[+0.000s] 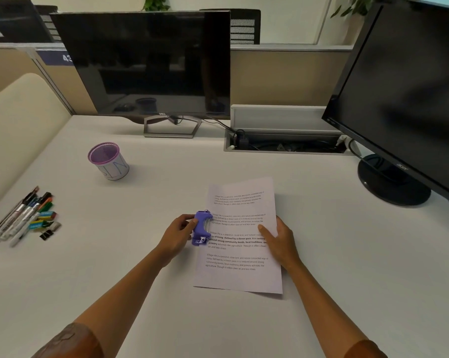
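A printed sheet of paper (240,275) lies on the white desk in front of me, with several paragraphs of text. A purple hole punch (201,227) sits at the sheet's left edge, about halfway up. My left hand (178,235) grips the punch from the left, fingers curled round its body. On the sheet's right edge rests my right hand (279,240), thumb lying over the paper and the fingers at its border, holding it down.
A purple mesh pen cup (109,161) stands at the left middle of the desk (146,202). Several pens, markers and binder clips (27,218) lie at the far left. Two dark monitors (151,65) (409,99) stand behind, with an open cable tray (285,143) between them.
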{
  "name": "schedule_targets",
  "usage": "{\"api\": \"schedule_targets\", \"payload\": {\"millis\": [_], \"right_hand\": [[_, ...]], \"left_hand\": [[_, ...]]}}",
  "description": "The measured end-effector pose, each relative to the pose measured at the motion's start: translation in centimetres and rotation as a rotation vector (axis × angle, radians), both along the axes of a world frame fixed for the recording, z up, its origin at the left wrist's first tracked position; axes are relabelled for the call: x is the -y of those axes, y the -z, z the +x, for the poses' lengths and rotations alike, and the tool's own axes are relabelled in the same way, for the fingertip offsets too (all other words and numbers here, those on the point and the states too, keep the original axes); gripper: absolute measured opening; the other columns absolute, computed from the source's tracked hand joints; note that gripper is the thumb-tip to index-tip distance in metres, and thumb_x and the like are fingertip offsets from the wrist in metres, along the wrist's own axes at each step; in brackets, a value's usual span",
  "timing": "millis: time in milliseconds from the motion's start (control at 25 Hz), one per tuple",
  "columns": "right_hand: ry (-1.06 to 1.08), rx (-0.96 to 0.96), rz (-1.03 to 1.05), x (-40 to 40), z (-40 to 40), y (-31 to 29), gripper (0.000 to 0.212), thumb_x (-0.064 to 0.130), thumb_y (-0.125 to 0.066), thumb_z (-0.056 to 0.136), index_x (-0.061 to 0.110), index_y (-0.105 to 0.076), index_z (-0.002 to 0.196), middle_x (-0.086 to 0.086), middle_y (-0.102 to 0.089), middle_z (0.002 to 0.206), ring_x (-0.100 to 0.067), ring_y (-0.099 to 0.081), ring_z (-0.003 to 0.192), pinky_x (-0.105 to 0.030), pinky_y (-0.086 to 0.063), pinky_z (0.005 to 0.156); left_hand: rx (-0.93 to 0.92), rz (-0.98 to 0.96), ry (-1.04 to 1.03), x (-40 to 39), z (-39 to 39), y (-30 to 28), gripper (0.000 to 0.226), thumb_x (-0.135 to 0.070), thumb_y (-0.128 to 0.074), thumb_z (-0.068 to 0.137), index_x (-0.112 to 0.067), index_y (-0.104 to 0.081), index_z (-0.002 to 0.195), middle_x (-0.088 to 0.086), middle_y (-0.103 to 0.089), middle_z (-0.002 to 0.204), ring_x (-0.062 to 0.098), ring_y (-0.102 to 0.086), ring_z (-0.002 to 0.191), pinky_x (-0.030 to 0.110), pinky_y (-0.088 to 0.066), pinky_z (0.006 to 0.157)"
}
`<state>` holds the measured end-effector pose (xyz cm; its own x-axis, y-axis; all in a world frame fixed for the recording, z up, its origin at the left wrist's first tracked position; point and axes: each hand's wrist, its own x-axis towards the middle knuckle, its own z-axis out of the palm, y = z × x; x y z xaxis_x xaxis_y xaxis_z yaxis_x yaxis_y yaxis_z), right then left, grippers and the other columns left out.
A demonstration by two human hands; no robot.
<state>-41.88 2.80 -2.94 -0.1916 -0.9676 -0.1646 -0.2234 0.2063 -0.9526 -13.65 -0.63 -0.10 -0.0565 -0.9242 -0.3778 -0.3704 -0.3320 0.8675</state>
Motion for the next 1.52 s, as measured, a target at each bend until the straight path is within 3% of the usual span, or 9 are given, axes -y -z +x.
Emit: {"api": "schedule_targets", "payload": {"millis": [160, 320, 480, 600, 680, 800, 880, 1160, 1520], "right_hand": [[-0.039, 0.002, 0.02, 0.0, -0.2, 0.1, 0.036, 0.016, -0.062, 0.094, 0.015, -0.056, 0.129, 0.006, -0.065, 0.116, -0.012, -0.063, 0.102, -0.012, -0.048, 0.078], [-0.051, 0.015, 0.039, 0.0, -0.4, 0.1, 0.036, 0.016, -0.062, 0.093, 0.017, -0.057, 0.129, 0.007, -0.066, 0.117, -0.012, -0.065, 0.103, -0.024, -0.052, 0.086], [-0.036, 0.03, 0.042, -0.1, -0.5, 0.0, 0.029, 0.016, -0.063, 0.093, 0.02, -0.061, 0.121, 0.008, -0.068, 0.112, -0.008, -0.067, 0.099, -0.016, -0.054, 0.077], [-0.019, 0.028, 0.033, -0.2, -0.6, -0.2, 0.025, 0.017, -0.063, 0.093, 0.019, -0.063, 0.118, 0.007, -0.07, 0.109, -0.007, -0.068, 0.094, -0.016, -0.055, 0.07], [-0.003, 0.033, 0.035, -0.1, -0.6, -0.2, 0.023, 0.019, -0.063, 0.094, 0.017, -0.064, 0.117, 0.006, -0.07, 0.108, -0.009, -0.069, 0.093, -0.018, -0.057, 0.069], [0.007, 0.027, 0.039, 0.0, -0.6, -0.2, 0.021, 0.019, -0.062, 0.094, 0.015, -0.065, 0.114, 0.006, -0.071, 0.105, -0.009, -0.07, 0.091, -0.018, -0.056, 0.067], [0.008, 0.01, 0.044, 0.0, -0.7, -0.2, 0.02, 0.016, -0.062, 0.094, 0.013, -0.066, 0.114, 0.006, -0.071, 0.104, -0.007, -0.069, 0.09, -0.015, -0.055, 0.066], [0.001, 0.001, 0.048, 0.0, -0.8, 0.2, 0.024, 0.01, -0.06, 0.093, 0.012, -0.066, 0.116, 0.005, -0.071, 0.107, -0.008, -0.069, 0.096, -0.015, -0.055, 0.071], [-0.017, 0.012, 0.049, -0.1, -0.6, 0.2, 0.032, 0.023, -0.061, 0.095, 0.015, -0.06, 0.126, 0.006, -0.068, 0.114, -0.005, -0.066, 0.098, -0.012, -0.054, 0.074]], "left_hand": [[-0.003, -0.003, 0.005, 0.1, 0.1, 0.1, 0.027, -0.034, -0.045, 0.102, -0.02, -0.055, 0.123, 0.003, -0.067, 0.105, 0.014, -0.066, 0.09, 0.017, -0.051, 0.069], [-0.005, 0.007, 0.014, 0.1, 0.2, 0.3, 0.028, -0.035, -0.045, 0.102, -0.02, -0.055, 0.124, 0.004, -0.067, 0.106, 0.015, -0.065, 0.09, 0.018, -0.051, 0.071], [-0.029, 0.048, 0.019, 0.6, 0.3, 0.2, 0.03, -0.037, -0.044, 0.102, -0.019, -0.054, 0.124, 0.006, -0.066, 0.106, 0.025, -0.066, 0.096, 0.03, -0.055, 0.08], [-0.044, 0.072, -0.037, 1.4, -0.2, -0.7, 0.036, -0.043, -0.043, 0.102, -0.014, -0.053, 0.12, 0.007, -0.062, 0.105, 0.024, -0.064, 0.088, 0.031, -0.057, 0.068], [0.075, 0.001, -0.085, 2.7, -1.0, -1.0, 0.04, -0.043, -0.044, 0.101, -0.009, -0.053, 0.121, 0.006, -0.059, 0.104, 0.021, -0.06, 0.087, 0.037, -0.058, 0.069], [0.382, -0.174, -0.08, 5.0, -2.3, -0.4, 0.048, -0.043, -0.046, 0.1, -0.007, -0.054, 0.13, 0.016, -0.052, 0.13, 0.031, -0.052, 0.117, 0.046, -0.047, 0.098], [0.471, -0.236, -0.029, 5.7, -3.4, -0.1, 0.05, -0.045, -0.043, 0.1, -0.011, -0.051, 0.135, 0.014, -0.044, 0.143, 0.034, -0.043, 0.13, 0.048, -0.039, 0.104], [0.499, -0.269, 0.001, 5.7, -4.8, 1.7, 0.049, -0.045, -0.03, 0.103, -0.016, -0.049, 0.139, 0.01, -0.045, 0.146, 0.028, -0.038, 0.137, 0.049, -0.023, 0.113], [0.579, -0.339, 0.021, 5.7, -5.2, 2.6, 0.049, -0.047, -0.032, 0.102, -0.016, -0.051, 0.135, 0.008, -0.045, 0.143, 0.028, -0.038, 0.135, 0.049, -0.025, 0.111]]}}
